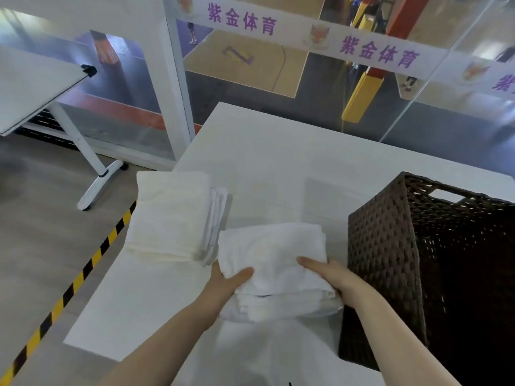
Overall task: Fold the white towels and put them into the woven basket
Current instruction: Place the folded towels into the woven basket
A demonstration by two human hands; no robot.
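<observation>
A folded white towel (271,257) lies in thick layers near the front of the white table (278,151). My left hand (225,282) grips its left edge, thumb on top and fingers underneath. My right hand (331,280) holds its right side the same way. A dark brown woven basket (381,246) stands upright just to the right of the towel, its open inside dark. A stack of folded white towels (170,215) rests at the table's left edge, partly hanging over it.
A second white table (30,84) on a wheeled leg stands at the back left. Black and yellow tape (72,285) runs along the floor left of the table. Glass panels with purple lettering (379,51) rise behind the table.
</observation>
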